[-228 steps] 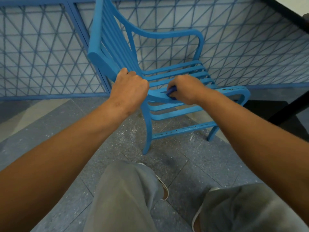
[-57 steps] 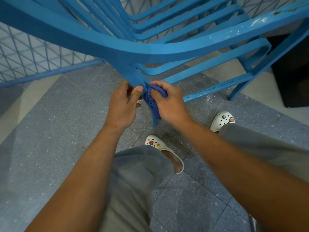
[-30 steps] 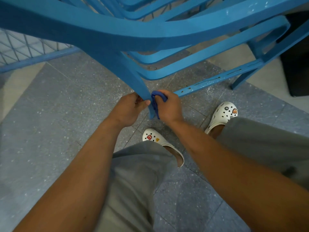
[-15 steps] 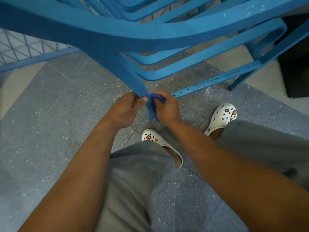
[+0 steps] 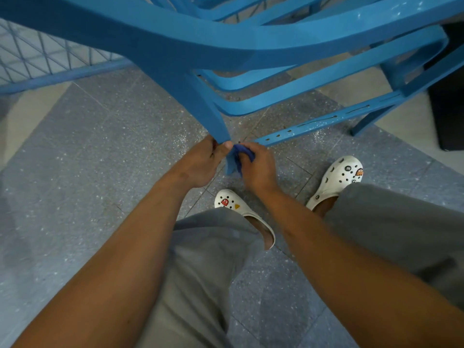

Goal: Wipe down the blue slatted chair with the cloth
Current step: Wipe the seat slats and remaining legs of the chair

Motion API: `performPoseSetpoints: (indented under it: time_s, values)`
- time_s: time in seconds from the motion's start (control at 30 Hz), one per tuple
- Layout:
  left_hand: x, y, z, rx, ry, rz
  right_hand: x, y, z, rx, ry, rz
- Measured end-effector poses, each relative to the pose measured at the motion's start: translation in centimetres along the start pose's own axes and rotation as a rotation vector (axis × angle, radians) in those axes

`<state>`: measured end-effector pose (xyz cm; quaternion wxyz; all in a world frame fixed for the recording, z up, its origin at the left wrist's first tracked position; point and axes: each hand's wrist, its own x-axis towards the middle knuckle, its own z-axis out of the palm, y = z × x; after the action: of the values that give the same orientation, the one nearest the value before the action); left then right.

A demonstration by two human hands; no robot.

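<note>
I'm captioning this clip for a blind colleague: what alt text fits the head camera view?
Seen from above, the right hand wraps a dark blue cloth around the lower end of a blue slatted chair leg while the left hand grips the same leg. Below are grey trousers, white clogs and a speckled grey tiled floor.

Chair (image 5: 226,43) top and back cut off by the frame edge. Cloth (image 5: 238,156) mostly buried under the right hand (image 5: 258,167). Leg's (image 5: 200,106) foot hidden behind both hands.

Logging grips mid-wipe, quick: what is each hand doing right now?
Left hand: grips the chair leg near its foot.
Right hand: holds the cloth against that leg.
</note>
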<state>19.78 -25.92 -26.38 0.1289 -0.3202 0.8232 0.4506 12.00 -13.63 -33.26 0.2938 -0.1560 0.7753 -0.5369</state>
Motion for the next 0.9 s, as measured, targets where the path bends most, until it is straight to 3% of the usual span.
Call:
performPoseSetpoints:
  time_s: [0.1,0.27,0.43,0.57,0.77,0.9]
  values:
    - [0.3,-0.5,0.7,-0.017,0.019,-0.005,-0.7,1.1,-0.7,0.005,0.035,0.074]
    - [1.2,-1.4,2.5,0.070,0.038,-0.082,-2.2,2.7,-1.2,0.231,0.284,0.435]
    - [1.7,-1.6,2.6,0.085,0.058,-0.076,-0.3,0.7,0.8,0.323,0.202,0.571]
    - [2.1,-2.0,2.6,0.088,0.062,-0.072,0.7,1.3,0.8,0.194,0.085,0.612]
    - [2.1,-2.2,2.6,0.105,0.055,-0.065,2.6,1.3,-1.3,0.275,0.197,0.681]
    - [2.0,-1.9,2.6,0.090,0.067,-0.068,2.1,0.6,0.3,0.245,0.126,0.676]
